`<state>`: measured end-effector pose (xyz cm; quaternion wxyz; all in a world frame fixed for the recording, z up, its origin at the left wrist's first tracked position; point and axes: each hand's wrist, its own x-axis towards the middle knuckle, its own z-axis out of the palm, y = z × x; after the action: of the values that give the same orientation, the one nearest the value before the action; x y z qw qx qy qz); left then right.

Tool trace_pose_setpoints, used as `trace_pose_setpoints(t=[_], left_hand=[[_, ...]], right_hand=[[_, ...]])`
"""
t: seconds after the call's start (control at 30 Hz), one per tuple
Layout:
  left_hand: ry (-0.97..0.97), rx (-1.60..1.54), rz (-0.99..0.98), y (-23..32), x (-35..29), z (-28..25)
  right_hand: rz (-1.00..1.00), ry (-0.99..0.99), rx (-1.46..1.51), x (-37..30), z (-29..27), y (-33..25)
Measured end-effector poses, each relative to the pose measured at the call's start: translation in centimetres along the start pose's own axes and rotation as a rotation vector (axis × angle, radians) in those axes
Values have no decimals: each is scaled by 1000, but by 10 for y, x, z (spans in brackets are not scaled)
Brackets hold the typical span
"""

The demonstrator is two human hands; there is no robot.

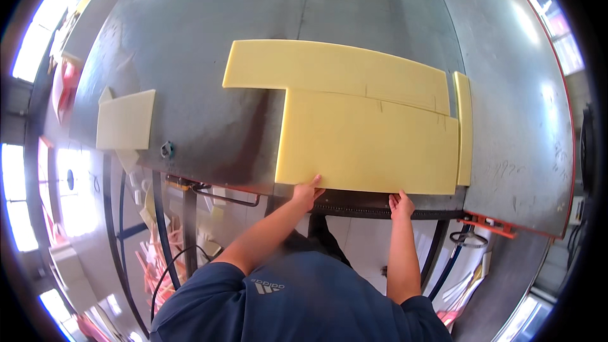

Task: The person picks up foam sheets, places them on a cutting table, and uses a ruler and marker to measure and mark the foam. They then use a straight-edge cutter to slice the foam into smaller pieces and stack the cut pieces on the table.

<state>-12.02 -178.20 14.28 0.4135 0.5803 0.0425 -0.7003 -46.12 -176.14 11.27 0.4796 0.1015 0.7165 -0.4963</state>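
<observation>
A large yellow foam sheet (367,142) lies flat at the near edge of a grey metal table, its front edge slightly over the table's edge. My left hand (308,194) pinches that front edge left of its middle, thumb on top. Farther right, my right hand (401,205) grips the same edge, its fingers partly hidden. Beyond the sheet lies a longer yellow foam piece (335,66), meeting it along a thin seam and reaching farther left. Short dark marks cross near the seam. A narrow foam strip (464,128) lies along the right side.
The metal table (209,120) has a second metal surface (506,88) adjoining on the right. Smaller foam offcuts (125,120) lie at the left, near a small teal-and-dark item (167,150). Pink and yellow scraps (174,259) are heaped below. An orange bracket (491,223) sticks out at the front right.
</observation>
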Motion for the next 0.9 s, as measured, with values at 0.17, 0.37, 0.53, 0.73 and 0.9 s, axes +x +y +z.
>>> trace_pose_setpoints(t=[0.17,0.37,0.53,0.73,0.9], left_hand=[[13,12,-16,-5,3,-6],[13,22,-19,-2,18,8],[-40,-59,-26,-18,25,6],[-155,1,-22,-16,30,-7],[-142,-30,-49,-13,25,-4]], right_hand=[[-4,1,-104,-6,8,0],[-54,-39,-68,-10,17,-1],[-118,-1,-7,6,14,2],[-105,41,-17,-3,24,-1],[-75,48,27,-8,23,-1]])
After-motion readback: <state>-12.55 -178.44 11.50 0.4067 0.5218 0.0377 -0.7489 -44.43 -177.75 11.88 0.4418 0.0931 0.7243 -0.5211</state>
